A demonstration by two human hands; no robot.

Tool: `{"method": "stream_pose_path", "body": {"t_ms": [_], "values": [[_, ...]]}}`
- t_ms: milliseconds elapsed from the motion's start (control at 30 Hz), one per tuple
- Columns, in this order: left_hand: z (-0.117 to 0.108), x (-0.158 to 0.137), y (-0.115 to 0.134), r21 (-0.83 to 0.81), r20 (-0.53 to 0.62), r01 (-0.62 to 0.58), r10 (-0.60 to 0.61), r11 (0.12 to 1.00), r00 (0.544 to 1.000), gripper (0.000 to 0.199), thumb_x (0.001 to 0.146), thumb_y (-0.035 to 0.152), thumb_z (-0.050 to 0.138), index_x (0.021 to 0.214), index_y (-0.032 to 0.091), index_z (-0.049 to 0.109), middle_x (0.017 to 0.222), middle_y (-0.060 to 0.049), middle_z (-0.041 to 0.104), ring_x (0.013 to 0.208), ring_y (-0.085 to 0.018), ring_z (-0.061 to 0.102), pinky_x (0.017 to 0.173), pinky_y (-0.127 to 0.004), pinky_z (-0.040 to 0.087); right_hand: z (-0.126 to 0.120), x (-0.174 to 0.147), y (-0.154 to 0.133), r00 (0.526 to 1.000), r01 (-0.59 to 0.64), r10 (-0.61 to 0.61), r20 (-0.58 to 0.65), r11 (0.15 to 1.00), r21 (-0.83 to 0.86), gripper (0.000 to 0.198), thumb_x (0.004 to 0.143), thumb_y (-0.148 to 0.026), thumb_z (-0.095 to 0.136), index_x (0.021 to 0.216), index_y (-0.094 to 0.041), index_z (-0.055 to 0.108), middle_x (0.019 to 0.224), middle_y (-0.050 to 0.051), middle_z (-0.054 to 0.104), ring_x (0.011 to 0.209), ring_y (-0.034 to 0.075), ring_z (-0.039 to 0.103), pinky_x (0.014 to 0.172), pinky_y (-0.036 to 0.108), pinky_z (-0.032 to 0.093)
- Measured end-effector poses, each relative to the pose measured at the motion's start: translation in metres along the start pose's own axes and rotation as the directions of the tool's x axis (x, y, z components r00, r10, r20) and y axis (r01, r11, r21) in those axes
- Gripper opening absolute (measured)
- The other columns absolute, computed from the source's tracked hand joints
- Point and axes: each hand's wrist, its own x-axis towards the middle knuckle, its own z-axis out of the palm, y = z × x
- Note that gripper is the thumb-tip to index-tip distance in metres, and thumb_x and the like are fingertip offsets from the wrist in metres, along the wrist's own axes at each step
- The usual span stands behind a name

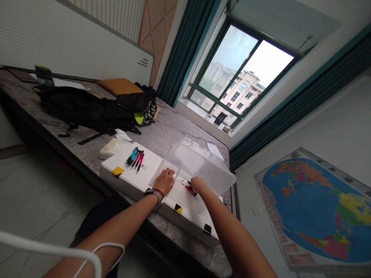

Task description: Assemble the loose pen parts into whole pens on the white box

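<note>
My left hand, with a dark watch and red bracelet at its wrist, rests on the near left part of a translucent plastic box; its fingers are apart and somewhat bent. Inside that box my right hand is closed, its fingertips turned down and mostly hidden. Red and black pens lie at its fingers; whether one is gripped does not show clearly. Left of my hands, a row of blue, black and red pens lies on a white box with a yellow-and-black corner mark.
Under the plastic box sits another white box with corner marks. A tissue pack stands at the left. Farther back on the grey bed surface lie a black backpack and an orange-brown folder. A white cable crosses the lower left.
</note>
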Motion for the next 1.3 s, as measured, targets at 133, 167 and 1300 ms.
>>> {"method": "stream_pose_path", "body": {"t_ms": [133,167,1300], "values": [[0.003,0.001,-0.002,-0.003,-0.023,-0.076,0.076,0.997,0.997,0.022,0.088,0.023,0.045,0.109,0.021,0.05,0.106,-0.009,0.049,0.101,-0.022,0.045,0.084,-0.032,0.041,-0.001,-0.005,0.001,0.998,0.012,-0.007,0.056,0.996,-0.083,0.028,0.063,-0.01,0.068,0.091,-0.013,0.071,0.1,0.02,0.068,0.088,0.031,0.066,0.072,0.037,0.051],[0.005,0.001,-0.003,-0.003,-0.033,-0.095,0.094,0.996,0.995,0.024,0.088,0.023,0.046,0.111,0.021,0.05,0.106,-0.009,0.049,0.101,-0.022,0.045,0.084,-0.032,0.041,-0.005,-0.005,0.002,0.998,0.013,-0.007,0.064,0.995,-0.096,0.029,0.062,-0.012,0.069,0.091,-0.014,0.071,0.101,0.02,0.068,0.089,0.031,0.066,0.071,0.036,0.051],[0.015,0.002,-0.009,-0.004,-0.051,-0.339,0.338,0.941,0.94,0.025,0.093,0.035,0.042,0.101,0.02,0.06,0.094,-0.007,0.059,0.093,-0.021,0.047,0.077,-0.033,0.037,-0.026,-0.018,0.012,0.974,0.143,-0.087,0.21,0.954,-0.265,0.018,0.076,-0.015,0.062,0.091,-0.016,0.072,0.098,0.015,0.07,0.088,0.025,0.068,0.073,0.031,0.052]]}}
